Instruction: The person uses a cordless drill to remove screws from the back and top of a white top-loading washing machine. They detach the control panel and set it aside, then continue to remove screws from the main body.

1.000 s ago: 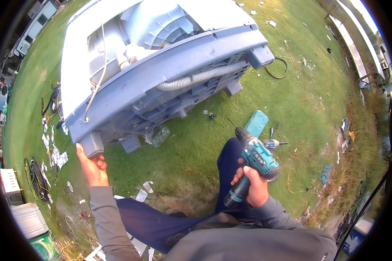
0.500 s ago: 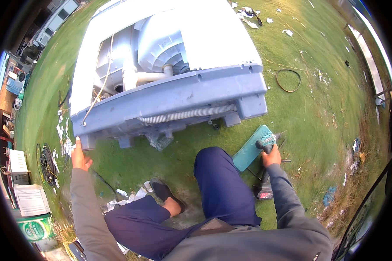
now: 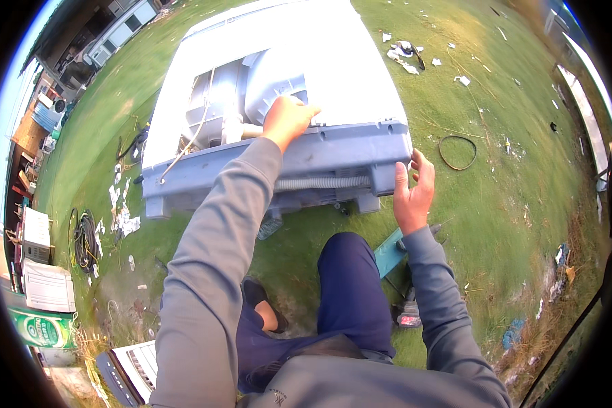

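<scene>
A washing machine (image 3: 350, 75) with a white body and a grey-blue plastic base (image 3: 333, 151) lies on the grass before me. Its open panel shows a tub (image 3: 268, 78) and pipes. My left hand (image 3: 285, 124) reaches over the base and is closed at the rim of the opening, its fingertips partly hidden. Near the base's right corner, my right hand (image 3: 415, 194) is open, thumb and fingers apart and fingertips at the edge. Below it, a cordless power tool with a red-and-black battery (image 3: 409, 314) stands by a teal case (image 3: 389, 254), partly behind my right forearm.
A ribbed grey hose (image 3: 323, 183) runs along the base. On the grass lie a black belt loop (image 3: 457, 152), a coil of dark cable (image 3: 85, 241) and white scraps (image 3: 124, 221). White appliance panels (image 3: 47, 285) stand at the left, and a slatted white panel (image 3: 136, 364) lies at lower left.
My left hand has moved from the base's left corner to the opening's rim. My right hand has let go of the power tool and risen to the right corner. The view has shifted.
</scene>
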{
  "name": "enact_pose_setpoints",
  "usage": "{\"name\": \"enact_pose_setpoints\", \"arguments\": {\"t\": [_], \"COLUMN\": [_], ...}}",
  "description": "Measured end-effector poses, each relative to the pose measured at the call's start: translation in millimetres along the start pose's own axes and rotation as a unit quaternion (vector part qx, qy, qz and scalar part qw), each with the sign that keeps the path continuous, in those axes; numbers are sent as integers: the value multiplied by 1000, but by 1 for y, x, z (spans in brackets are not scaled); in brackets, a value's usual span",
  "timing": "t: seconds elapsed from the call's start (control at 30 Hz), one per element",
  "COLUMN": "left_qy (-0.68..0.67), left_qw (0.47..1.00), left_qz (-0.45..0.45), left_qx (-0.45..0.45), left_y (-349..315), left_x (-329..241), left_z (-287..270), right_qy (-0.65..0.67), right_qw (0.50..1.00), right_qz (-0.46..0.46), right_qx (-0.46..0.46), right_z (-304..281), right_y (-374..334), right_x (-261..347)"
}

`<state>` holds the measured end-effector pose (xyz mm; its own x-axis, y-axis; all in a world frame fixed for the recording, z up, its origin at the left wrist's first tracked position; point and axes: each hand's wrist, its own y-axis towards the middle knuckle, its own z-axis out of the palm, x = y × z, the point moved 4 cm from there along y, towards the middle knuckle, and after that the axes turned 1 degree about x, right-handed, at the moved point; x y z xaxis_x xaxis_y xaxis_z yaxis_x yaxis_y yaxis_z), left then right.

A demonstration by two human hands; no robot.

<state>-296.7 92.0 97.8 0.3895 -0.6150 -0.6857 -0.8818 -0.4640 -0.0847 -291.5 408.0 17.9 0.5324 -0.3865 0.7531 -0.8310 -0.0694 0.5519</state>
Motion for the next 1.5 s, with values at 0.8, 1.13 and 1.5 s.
{"name": "enact_pose_setpoints", "arguments": {"t": [0.8,1.13,1.5], "left_qy": [-65,-35,-60], "left_qw": [996,997,994], "left_qz": [-15,-13,-12], "left_qx": [53,66,95], "left_y": [6,11,10], "left_x": [14,21,12], "left_z": [22,26,25], "right_qy": [-147,-220,-224], "right_qw": [988,968,963], "right_qz": [30,67,120], "right_qx": [19,97,86], "right_z": [7,25,25], "right_y": [-27,-29,-12], "right_x": [66,28,29]}}
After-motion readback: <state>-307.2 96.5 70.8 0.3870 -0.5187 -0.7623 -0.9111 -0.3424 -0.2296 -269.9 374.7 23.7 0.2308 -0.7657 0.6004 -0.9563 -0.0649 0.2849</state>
